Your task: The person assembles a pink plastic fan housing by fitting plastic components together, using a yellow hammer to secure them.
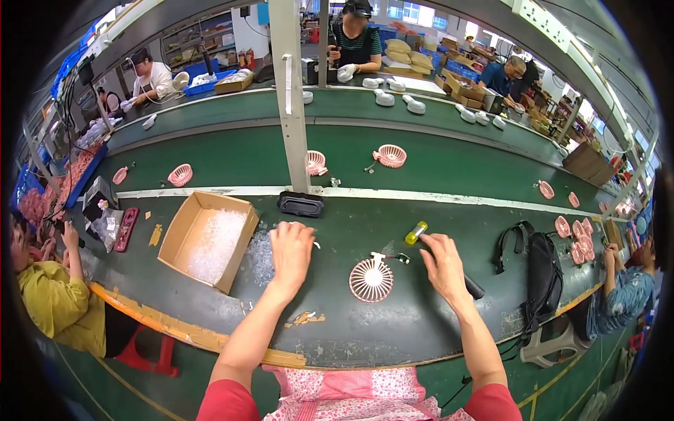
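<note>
A round pink fan housing with radial ribs lies on the green table between my hands. A small board with wires sits at its neck. My left hand is beside a heap of small clear plastic pieces, its fingers curled down and their tips hidden; what they hold, if anything, I cannot make out. My right hand has thumb and fingers apart, its fingertips right by a small yellow cylinder. A dark cylindrical object lies partly behind my right wrist.
A cardboard box of clear pieces stands left, a black tray beyond my left hand. A metal post rises ahead. A black bag lies right. Pink housings sit on the conveyor. Co-workers sit both sides and opposite.
</note>
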Demonstrator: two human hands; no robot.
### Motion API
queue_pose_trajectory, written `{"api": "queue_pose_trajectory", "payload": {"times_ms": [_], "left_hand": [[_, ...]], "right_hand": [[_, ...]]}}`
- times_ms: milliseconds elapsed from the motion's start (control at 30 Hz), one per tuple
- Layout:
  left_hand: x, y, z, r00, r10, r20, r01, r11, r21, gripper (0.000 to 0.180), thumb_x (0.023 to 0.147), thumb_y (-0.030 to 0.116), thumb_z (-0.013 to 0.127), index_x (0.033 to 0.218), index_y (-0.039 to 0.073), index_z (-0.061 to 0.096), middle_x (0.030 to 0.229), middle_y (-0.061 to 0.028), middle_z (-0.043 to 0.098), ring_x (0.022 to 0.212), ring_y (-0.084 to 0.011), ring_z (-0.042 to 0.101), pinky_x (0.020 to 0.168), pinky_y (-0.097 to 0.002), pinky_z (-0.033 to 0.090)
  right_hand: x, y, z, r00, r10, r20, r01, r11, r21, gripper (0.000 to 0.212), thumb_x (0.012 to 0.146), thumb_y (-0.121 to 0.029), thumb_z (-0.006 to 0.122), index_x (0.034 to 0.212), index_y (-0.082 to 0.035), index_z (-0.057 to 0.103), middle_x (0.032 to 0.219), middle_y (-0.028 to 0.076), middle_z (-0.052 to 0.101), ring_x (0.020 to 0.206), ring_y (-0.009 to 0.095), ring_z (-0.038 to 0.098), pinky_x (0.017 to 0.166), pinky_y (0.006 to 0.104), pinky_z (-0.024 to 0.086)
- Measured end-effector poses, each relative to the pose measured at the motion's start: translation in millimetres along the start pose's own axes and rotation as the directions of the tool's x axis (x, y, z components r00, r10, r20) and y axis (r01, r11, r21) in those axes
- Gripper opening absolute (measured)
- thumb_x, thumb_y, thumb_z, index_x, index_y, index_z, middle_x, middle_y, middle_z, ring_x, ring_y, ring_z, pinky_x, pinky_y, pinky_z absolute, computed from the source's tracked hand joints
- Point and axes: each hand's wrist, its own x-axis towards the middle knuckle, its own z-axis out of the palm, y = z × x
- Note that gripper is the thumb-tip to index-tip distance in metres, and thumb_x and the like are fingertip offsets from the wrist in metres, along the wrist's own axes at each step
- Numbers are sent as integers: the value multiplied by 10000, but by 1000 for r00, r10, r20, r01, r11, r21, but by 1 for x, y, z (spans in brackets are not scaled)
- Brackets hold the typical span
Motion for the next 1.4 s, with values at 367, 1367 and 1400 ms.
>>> {"api": "queue_pose_trajectory", "payload": {"times_ms": [367,1367,1400], "left_hand": [[6,-18,17,997,-38,61,32,996,85,109,742,90,744,832,62,689,844,-74,577,916,-279,509,787,-419,378],[-16,71,-4,597,-192,779,708,-329,-624,268,963,130,662,1187,-18,665,1030,-72,707,922,-118,666,834,-263,544],[-15,72,-5,606,-212,766,705,-301,-642,255,965,120,657,1183,-11,681,1030,-67,715,929,-112,663,847,-256,537]], "right_hand": [[17,-5,48,964,-139,225,112,985,130,176,913,-92,630,1075,-47,679,991,124,617,985,324,562,878,431,428],[-3,-60,53,1000,13,19,-23,767,641,200,947,-99,649,1115,10,640,996,165,713,911,290,720,783,363,568],[-2,-60,53,999,30,35,-46,761,648,195,950,-100,643,1111,8,638,992,167,713,908,297,720,778,367,569]]}}
